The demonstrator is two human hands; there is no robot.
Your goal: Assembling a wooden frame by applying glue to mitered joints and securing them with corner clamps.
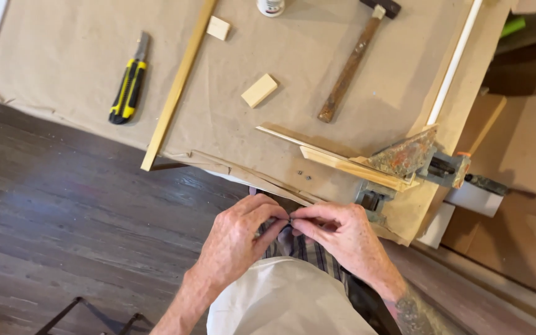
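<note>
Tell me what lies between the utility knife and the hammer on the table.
In the head view, a long wooden strip and two small wooden blocks lie between the utility knife and the hammer.

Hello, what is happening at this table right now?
A person pinches something tiny between both hands, left hand and right hand, at the table's near edge. It is too small to identify. Wooden strips sit in a corner clamp. A hammer and a yellow utility knife lie untouched.

A small white bottle with a dark label stands at twelve o'clock, cut by the frame edge. No signs or screens show.
</note>
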